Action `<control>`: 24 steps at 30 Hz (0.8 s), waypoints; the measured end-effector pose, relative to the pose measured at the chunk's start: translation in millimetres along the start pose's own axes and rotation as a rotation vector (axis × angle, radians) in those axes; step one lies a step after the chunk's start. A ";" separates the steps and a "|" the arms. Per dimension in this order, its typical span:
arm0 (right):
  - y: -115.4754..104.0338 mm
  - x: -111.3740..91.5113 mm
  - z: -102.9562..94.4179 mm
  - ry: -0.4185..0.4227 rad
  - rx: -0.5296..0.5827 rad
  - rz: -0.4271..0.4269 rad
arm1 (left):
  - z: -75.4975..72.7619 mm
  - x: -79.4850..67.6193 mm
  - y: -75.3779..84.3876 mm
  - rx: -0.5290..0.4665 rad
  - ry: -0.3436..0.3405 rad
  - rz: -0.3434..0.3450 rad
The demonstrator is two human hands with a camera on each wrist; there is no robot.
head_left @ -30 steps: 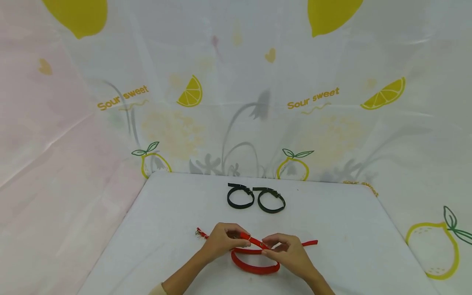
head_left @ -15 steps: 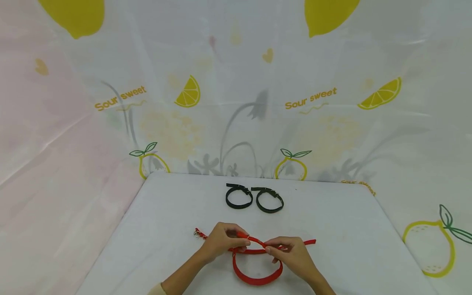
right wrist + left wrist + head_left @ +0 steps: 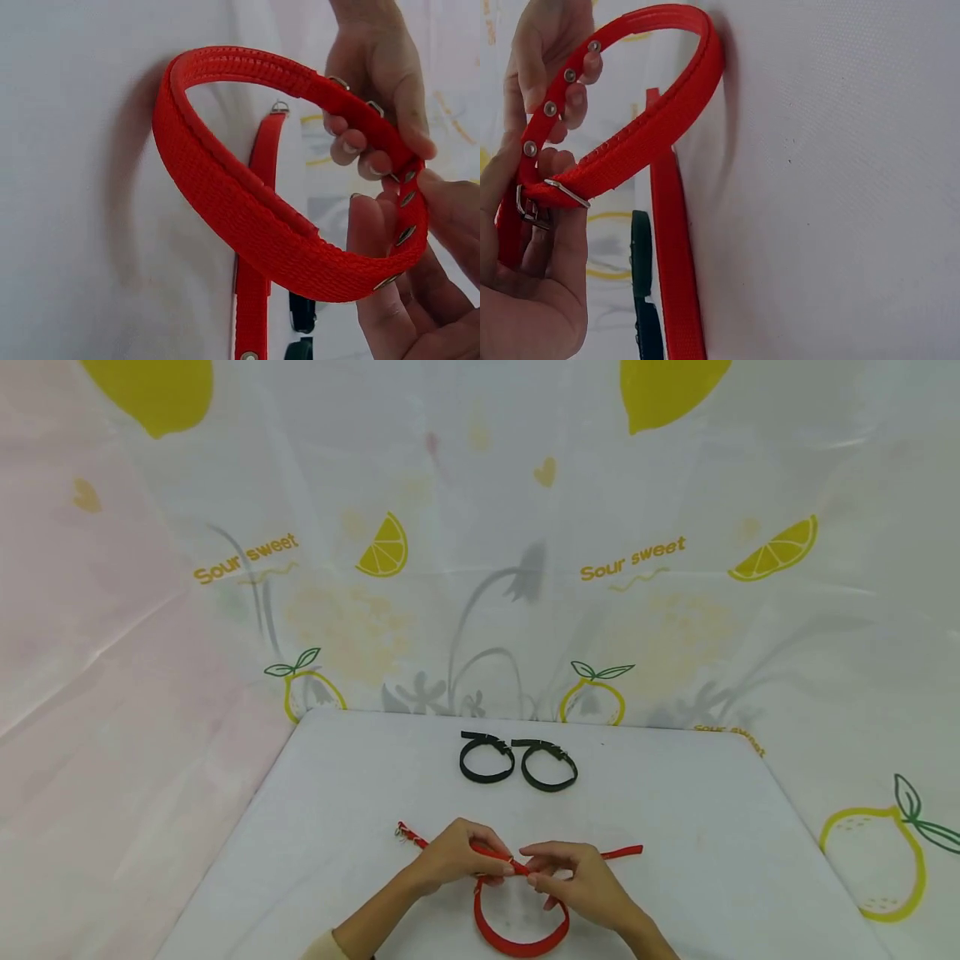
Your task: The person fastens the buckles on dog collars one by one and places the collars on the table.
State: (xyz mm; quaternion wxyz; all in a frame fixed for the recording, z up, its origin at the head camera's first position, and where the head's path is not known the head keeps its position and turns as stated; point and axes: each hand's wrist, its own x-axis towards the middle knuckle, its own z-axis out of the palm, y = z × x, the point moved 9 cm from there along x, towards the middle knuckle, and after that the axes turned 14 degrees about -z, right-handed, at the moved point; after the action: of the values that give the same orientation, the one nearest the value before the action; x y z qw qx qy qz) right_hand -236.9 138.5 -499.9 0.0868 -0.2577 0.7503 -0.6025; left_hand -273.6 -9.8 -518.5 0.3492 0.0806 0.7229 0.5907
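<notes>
A red padded collar (image 3: 247,217) with a metal buckle (image 3: 532,214) and a row of metal eyelets is bent into a loop between both hands. My left hand (image 3: 457,856) pinches it at the buckle end. My right hand (image 3: 588,881) pinches the strap at the eyelets, its fingertips right beside the left hand's. In the head view the wide part of the loop hangs toward the table's near side. A second red collar (image 3: 675,255) lies stretched out flat behind the hands, which hide its middle in the head view.
Two dark collars (image 3: 486,779), buckled into rings, lie side by side farther back on the white table (image 3: 675,810). Behind the table hangs a lemon-printed sheet (image 3: 480,527), with another stretch of sheet along the left side.
Both hands have come closer together around the buckle and strap. The collar's loop has become rounder, and its lower part sits nearer the person.
</notes>
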 end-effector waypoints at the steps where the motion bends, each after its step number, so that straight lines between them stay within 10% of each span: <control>1: 0.4 0.1 1.8 -0.016 -0.003 0.000 | -0.2 0.5 -0.7 0.015 0.004 -0.002; 14: 11.0 -3.0 4.7 -0.061 -0.007 -0.047 | -14.2 1.6 -13.1 0.157 0.070 -0.059; 24: 13.8 -5.8 8.9 -0.094 0.100 -0.038 | -15.3 -0.8 -27.6 0.069 0.071 -0.032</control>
State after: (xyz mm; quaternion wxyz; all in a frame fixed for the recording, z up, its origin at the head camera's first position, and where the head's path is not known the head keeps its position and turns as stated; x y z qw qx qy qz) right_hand -231.9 135.6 -516.4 0.1233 -0.2952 0.7093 -0.6281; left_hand -274.0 -30.4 -542.4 0.3298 0.0598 0.7559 0.5624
